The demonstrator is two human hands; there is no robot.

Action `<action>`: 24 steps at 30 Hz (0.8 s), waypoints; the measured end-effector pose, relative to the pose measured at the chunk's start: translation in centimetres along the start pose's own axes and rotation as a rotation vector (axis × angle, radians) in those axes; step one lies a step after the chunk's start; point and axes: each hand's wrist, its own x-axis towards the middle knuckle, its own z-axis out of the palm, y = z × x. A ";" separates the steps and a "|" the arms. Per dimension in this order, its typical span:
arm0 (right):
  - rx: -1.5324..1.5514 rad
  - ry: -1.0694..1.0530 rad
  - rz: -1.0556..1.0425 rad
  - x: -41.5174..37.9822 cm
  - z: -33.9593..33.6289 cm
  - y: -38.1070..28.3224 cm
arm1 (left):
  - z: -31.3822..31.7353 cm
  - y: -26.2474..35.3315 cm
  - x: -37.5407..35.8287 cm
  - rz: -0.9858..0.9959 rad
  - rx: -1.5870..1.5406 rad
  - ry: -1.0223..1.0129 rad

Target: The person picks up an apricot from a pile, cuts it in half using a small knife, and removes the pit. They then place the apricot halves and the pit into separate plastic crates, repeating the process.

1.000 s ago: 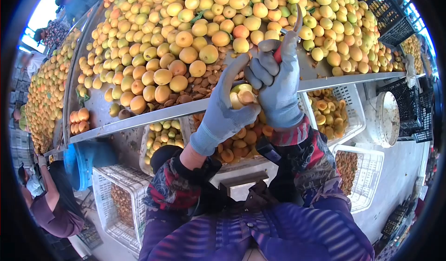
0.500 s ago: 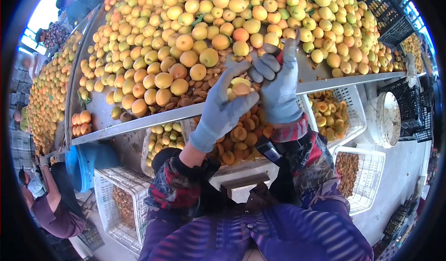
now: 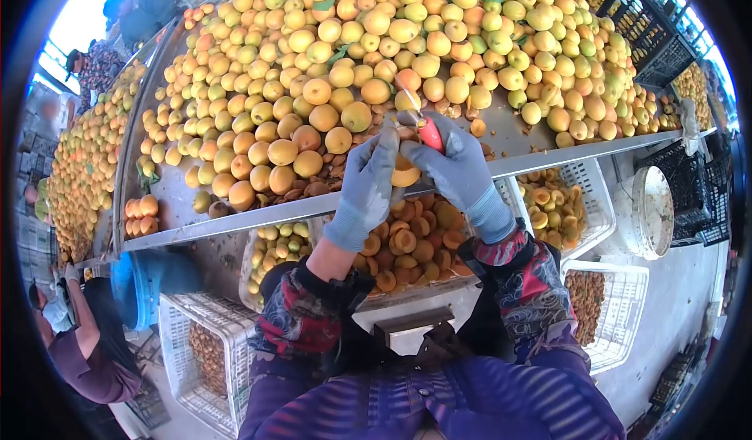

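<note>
My gloved left hand (image 3: 366,175) is closed around an apricot (image 3: 405,174), whose orange flesh shows between the hands. My gloved right hand (image 3: 460,167) grips a small knife by its red handle (image 3: 430,133); its blade points up and away, beside the apricot. Both hands meet above the metal table's front edge (image 3: 313,207), thumbs close together. Past them lies a large heap of whole apricots (image 3: 274,127), with loose brown pits (image 3: 333,164) near my left hand. Below the hands sits a container of halved apricots (image 3: 411,240).
White crates stand around my legs: one with pits on the left (image 3: 184,303), another on the right (image 3: 630,315). A blue bucket (image 3: 133,287) and a white bucket (image 3: 652,213) flank the table. A black crate (image 3: 646,29) rests at the far right. Co-workers sit on the left.
My hands have come together. The right hand has turned so the knife's red handle shows, and it now touches the fruit area. The open apricot's pale inside no longer shows in my left hand.
</note>
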 end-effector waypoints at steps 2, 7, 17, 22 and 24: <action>-0.028 -0.005 -0.050 0.3 0.0 1.0 | 0.0 0.1 0.1 -0.084 -0.077 0.056; -0.380 0.107 0.033 0.8 -0.5 -0.6 | 0.0 -1.3 -0.7 0.011 0.076 0.087; -0.718 -0.078 -0.012 -1.6 -2.7 -3.6 | -0.2 -1.8 -1.1 0.002 0.127 -0.041; -0.507 -0.205 0.176 -2.7 -3.8 -4.1 | -0.2 -2.3 -1.8 -0.229 -0.019 -0.230; -0.562 -0.162 0.023 -3.5 -4.8 -4.7 | -0.4 -5.7 -1.0 -0.022 0.170 -0.139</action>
